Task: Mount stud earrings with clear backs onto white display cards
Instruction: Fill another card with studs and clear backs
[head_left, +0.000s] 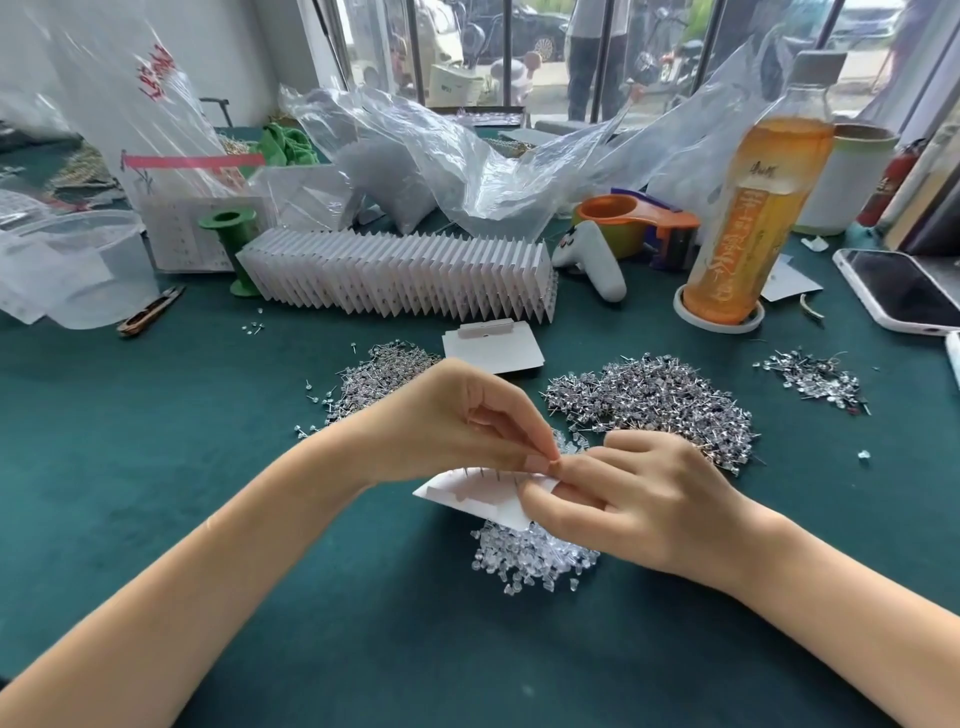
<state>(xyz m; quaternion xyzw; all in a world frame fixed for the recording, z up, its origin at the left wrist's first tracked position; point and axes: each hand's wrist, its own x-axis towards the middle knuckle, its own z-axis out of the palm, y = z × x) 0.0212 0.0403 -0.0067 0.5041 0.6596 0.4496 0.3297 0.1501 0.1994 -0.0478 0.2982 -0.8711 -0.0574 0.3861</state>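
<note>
A white display card (480, 493) is held flat just above the green table, with several stud pins sticking up along its far edge. My right hand (644, 499) grips the card's right side. My left hand (467, 421) pinches thumb and forefinger together at the card's top right corner; what is between the fingertips is too small to see. A pile of clear backs (530, 561) lies under the card. Heaps of stud earrings lie behind my left hand (384, 374) and behind my right hand (654, 395).
A small stack of blank cards (493, 348) lies beyond my hands, and behind it a long row of filled cards (405, 275). An orange drink bottle (748, 208), a phone (904, 291), a tape dispenser (639, 223), a white controller (597, 260), plastic bags (415, 156) and snips (150, 312) surround the work area.
</note>
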